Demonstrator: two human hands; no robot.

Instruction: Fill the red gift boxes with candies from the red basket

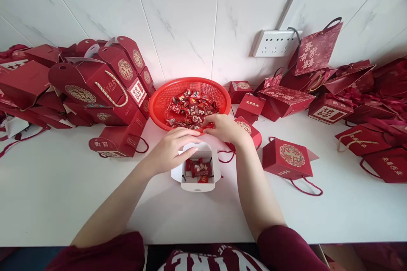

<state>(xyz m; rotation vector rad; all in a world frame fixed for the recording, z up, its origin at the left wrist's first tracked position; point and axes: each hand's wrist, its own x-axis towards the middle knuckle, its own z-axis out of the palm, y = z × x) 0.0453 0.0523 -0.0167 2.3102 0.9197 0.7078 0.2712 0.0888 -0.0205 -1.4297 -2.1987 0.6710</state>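
An open gift box (198,186) with white inner flaps stands on the counter in front of me, several red-wrapped candies (201,169) inside. Just behind it is a red plastic basket (159,112) with a heap of wrapped candies (193,108). My left hand (174,149) is open over the left side of the box, its fingers stretched toward the basket's near rim and its thumb apart. At that same rim, beside the heap, my right hand (222,128) has its fingers bent in toward the thumb. Whatever lies between those fingertips is too hidden to name.
Red gift boxes (104,89) are stacked on the left. More boxes crowd the right, with one corded box (288,159) lying nearer. A power strip (276,43) is fixed to the tiled wall, and a box with a handle (318,48) stands raised beside it.
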